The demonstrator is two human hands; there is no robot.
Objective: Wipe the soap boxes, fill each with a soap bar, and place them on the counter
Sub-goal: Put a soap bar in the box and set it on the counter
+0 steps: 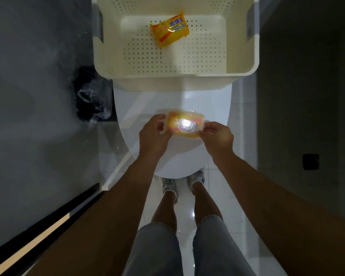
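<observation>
Holding a clear soap box (pixel 184 124) at frame centre above a closed white toilet lid (pixel 127 108), left hand (pixel 152 132) and right hand (pixel 217 136) pinching opposite ends, wrapped yellow soap bar inside. Leaving a second wrapped soap bar (pixel 169 28) lying in the cream basket (pixel 241 56), top centre. Risking a slip: smooth plastic, fingertip grip only.

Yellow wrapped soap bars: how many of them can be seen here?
2. One yellow wrapped soap bar lies in the cream perforated plastic basket. The other yellow wrapped soap bar is inside the clear plastic soap box held by both hands. Others may be out of view.
</observation>
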